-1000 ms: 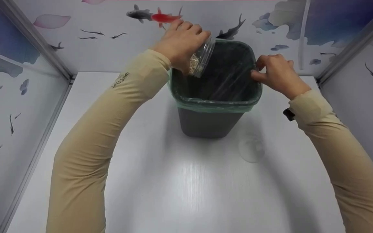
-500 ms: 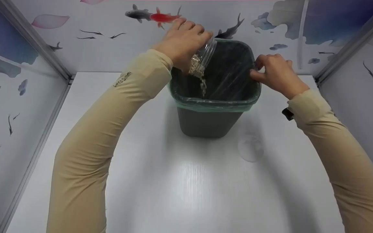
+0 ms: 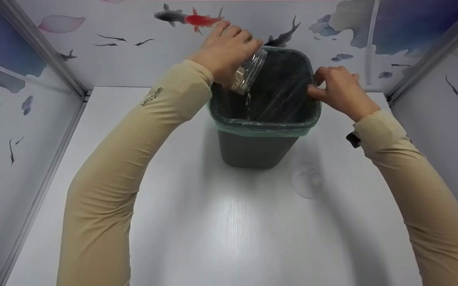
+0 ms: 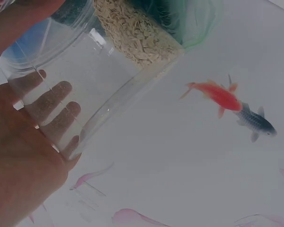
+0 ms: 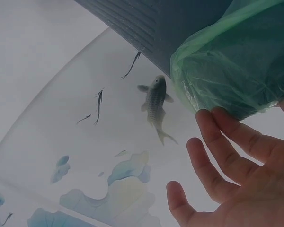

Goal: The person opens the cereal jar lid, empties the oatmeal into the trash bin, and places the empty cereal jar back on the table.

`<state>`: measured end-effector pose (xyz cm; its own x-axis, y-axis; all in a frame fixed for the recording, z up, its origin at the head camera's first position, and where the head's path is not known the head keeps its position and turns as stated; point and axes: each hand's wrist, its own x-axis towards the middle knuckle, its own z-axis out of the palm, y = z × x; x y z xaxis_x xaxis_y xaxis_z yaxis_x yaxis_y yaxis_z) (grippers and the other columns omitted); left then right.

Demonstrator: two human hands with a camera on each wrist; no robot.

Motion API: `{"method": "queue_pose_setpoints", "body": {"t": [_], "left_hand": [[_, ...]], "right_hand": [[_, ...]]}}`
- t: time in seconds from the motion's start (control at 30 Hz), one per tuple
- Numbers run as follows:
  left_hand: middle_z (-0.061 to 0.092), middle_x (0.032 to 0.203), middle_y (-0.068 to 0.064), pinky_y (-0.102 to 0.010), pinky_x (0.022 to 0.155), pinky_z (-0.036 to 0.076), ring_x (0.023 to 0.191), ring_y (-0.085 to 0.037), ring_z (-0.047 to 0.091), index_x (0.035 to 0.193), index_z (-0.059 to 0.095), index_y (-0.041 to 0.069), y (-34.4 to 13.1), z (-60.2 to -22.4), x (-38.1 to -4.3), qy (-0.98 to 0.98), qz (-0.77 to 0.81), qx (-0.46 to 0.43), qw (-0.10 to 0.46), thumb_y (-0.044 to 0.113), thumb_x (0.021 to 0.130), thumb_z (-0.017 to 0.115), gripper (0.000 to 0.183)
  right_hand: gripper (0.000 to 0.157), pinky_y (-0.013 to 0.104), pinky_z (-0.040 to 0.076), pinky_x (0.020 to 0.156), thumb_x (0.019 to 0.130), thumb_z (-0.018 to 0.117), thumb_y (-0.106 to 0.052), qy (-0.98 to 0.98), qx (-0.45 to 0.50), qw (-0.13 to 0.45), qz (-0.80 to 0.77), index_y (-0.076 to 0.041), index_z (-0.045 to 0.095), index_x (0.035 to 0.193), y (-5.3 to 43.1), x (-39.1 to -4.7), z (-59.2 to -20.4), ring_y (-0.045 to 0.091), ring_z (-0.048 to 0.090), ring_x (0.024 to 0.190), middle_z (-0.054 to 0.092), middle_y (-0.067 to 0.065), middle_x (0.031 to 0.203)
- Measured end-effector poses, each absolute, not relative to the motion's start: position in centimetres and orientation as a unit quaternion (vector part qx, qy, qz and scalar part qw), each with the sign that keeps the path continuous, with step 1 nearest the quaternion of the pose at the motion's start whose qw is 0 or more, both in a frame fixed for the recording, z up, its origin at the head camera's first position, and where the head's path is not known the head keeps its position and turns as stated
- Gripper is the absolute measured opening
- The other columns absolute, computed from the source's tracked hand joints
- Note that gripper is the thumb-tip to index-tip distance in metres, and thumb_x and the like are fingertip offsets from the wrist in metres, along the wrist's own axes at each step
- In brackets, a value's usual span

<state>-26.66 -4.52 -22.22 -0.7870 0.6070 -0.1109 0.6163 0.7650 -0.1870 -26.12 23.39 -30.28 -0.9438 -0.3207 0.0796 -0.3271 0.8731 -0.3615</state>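
Observation:
My left hand (image 3: 229, 51) grips a clear jar (image 3: 256, 65), tipped on its side over the left part of a grey trash bin (image 3: 256, 149). In the left wrist view, its fingers show through the clear wall, and pale flaky grains (image 4: 132, 38) lie heaped along the lower side of the jar. A thin stream of grains (image 3: 248, 105) falls from the mouth into the bin. A green plastic bag (image 3: 264, 132) lines the bin and folds over its rim. At the right rim my right hand (image 3: 342, 93) pinches the lined edge between thumb and fingers.
A clear round lid (image 3: 307, 180) lies flat on the white table (image 3: 229, 230), front right of the bin. Patterned panels with painted fish (image 3: 203, 20) rise behind the bin and at both sides.
Grains have begun falling from the jar into the bin, and the stream has thinned since half a second ago. The left hand has tipped the jar slightly further; the right hand stays put.

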Motion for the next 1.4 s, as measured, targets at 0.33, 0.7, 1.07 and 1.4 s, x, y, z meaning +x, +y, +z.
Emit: {"method": "queue_pose_setpoints", "body": {"t": [0.33, 0.7, 1.07, 1.4], "left_hand": [[0.027, 0.153, -0.013, -0.05, 0.115, 0.002, 0.141, -0.035, 0.019, 0.154, 0.019, 0.014, -4.42, -22.1, -26.93, 0.938, -0.115, 0.323, 0.044, 0.008, 0.072, 0.083, 0.103], [0.029, 0.151, -0.015, -0.051, 0.115, 0.002, 0.14, -0.036, 0.021, 0.153, 0.022, 0.012, -4.75, -22.24, -26.94, 0.936, -0.113, 0.332, 0.037, 0.002, 0.072, 0.079, 0.099], [0.033, 0.149, -0.014, -0.048, 0.115, 0.008, 0.138, -0.035, 0.025, 0.15, 0.028, 0.013, -4.74, -22.44, -26.98, 0.933, -0.12, 0.337, 0.025, 0.005, 0.071, 0.081, 0.096], [0.035, 0.147, -0.015, -0.047, 0.115, 0.009, 0.137, -0.035, 0.027, 0.148, 0.031, 0.013, -4.76, -22.47, -26.97, 0.932, -0.122, 0.34, 0.018, 0.007, 0.069, 0.082, 0.094]], "right_hand": [[0.037, 0.066, 0.029, 0.085, 0.095, 0.05, -0.023, -0.97, 0.157, -0.003, 0.187, 0.009, 0.059, 0.109, 23.38, -26.07, -30.31, 0.044, 0.048, 0.105, 0.06, 0.026, 0.107], [0.036, 0.067, 0.028, 0.087, 0.095, 0.051, -0.022, -0.968, 0.16, -0.01, 0.192, 0.009, 0.059, 0.11, 23.27, -26.05, -30.19, 0.043, 0.049, 0.104, 0.059, 0.026, 0.106], [0.036, 0.068, 0.029, 0.085, 0.095, 0.052, -0.024, -0.969, 0.162, 0.003, 0.188, 0.008, 0.06, 0.108, 23.28, -26.01, -30.2, 0.043, 0.051, 0.102, 0.06, 0.026, 0.106], [0.036, 0.068, 0.03, 0.083, 0.095, 0.053, -0.025, -0.97, 0.161, 0.008, 0.183, 0.008, 0.059, 0.107, 23.32, -26.01, -30.26, 0.044, 0.052, 0.1, 0.06, 0.026, 0.106]]}}
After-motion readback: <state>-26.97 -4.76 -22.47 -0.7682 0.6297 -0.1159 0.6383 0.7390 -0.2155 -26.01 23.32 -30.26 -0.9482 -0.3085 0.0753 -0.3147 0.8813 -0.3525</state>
